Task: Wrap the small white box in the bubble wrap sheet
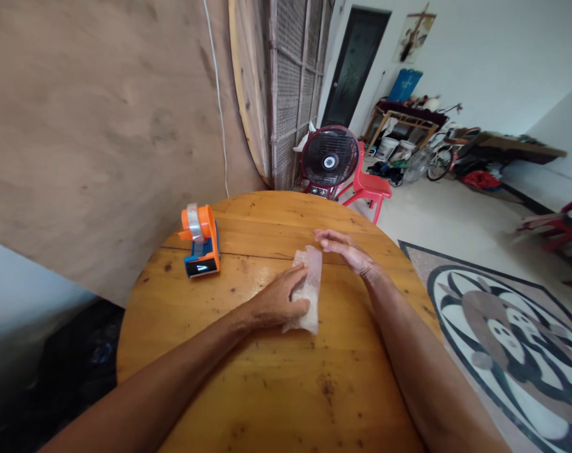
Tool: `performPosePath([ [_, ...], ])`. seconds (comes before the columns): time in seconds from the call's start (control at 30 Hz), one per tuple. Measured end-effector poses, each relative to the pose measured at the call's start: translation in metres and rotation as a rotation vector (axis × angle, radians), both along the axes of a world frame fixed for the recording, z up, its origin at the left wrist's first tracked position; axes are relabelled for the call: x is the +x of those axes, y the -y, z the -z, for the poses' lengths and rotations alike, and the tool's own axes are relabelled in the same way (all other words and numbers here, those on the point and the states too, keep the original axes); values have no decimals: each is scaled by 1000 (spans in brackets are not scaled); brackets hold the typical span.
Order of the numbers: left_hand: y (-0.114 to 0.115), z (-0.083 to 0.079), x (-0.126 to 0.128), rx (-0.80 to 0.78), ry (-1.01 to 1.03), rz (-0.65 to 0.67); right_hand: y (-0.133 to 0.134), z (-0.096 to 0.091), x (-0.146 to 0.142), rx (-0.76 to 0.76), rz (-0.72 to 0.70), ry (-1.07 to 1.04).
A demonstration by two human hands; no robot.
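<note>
On the wooden table lies a flat oblong bundle of clear bubble wrap (310, 286). My left hand (280, 299) grips it from the left, thumb and fingers spread over its top face and pressing it to the tabletop. Whatever the wrap encloses, if anything, cannot be made out. Just beyond the bundle's upper right corner is my right hand (345, 248), fingers stretched out, holding nothing. An orange and blue tape dispenser (203, 242) with a roll of clear tape stands to the left, apart from both hands.
The round wooden table (248, 390) reaches a wall board (101, 126) on the left. Behind its far edge stand a fan (330, 162) and a red plastic chair (373, 184). A panda-patterned floor tile (498, 327) lies to the right.
</note>
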State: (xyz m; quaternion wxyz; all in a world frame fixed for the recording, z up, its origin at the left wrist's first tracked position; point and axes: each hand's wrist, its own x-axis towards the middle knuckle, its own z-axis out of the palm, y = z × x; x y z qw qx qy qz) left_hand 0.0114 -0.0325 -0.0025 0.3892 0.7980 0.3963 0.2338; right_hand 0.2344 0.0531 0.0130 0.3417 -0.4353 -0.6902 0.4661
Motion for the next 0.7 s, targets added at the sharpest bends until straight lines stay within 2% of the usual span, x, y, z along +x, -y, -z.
performPosePath([
  [0.1, 0, 0, 0, 13, -3, 6, -4, 5, 4, -41, 51, 31],
  [0.23, -1, 1, -1, 10, -10, 16, -3, 4, 5, -99, 32, 110],
  [0.53, -1, 1, -1, 2, 12, 18, 3, -3, 5, -29, -128, -33],
  [0.7, -1, -1, -1, 16, 48, 31, 4, -8, 10, -41, -257, 76],
])
